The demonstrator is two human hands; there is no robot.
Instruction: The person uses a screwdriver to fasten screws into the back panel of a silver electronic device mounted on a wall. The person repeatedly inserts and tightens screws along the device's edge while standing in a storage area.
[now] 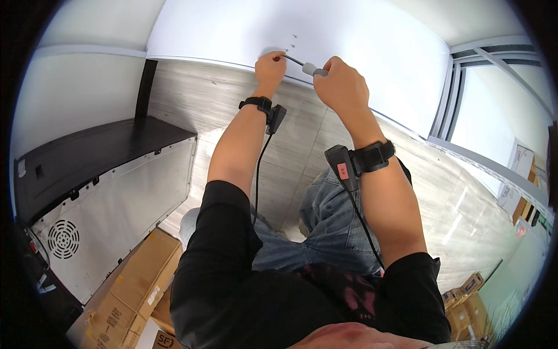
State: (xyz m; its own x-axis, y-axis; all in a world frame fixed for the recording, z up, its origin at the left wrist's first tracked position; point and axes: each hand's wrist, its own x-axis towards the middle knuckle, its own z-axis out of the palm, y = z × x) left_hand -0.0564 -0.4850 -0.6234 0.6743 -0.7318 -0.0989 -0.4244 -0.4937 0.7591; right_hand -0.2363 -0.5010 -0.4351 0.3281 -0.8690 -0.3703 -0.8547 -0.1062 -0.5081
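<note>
My right hand [342,86] is wrapped round the grey handle of a screwdriver [309,68]. Its dark shaft points up and to the left, toward the fingers of my left hand [270,68]. Those left fingers are pinched together at the shaft's tip, by the white panel [372,52]; whatever sits between them is too small to make out. A few small dark marks, perhaps screws or holes, show on the panel just above my left hand. Each of my wrists wears a black strap with a small cabled device.
A black and white metal cabinet [116,192] with a round vent stands on the left. Cardboard boxes [136,279] lie below it, and more boxes [468,308] sit at the lower right. A grey metal frame [488,157] runs along the right. Pale wood-look flooring [290,145] lies beneath me.
</note>
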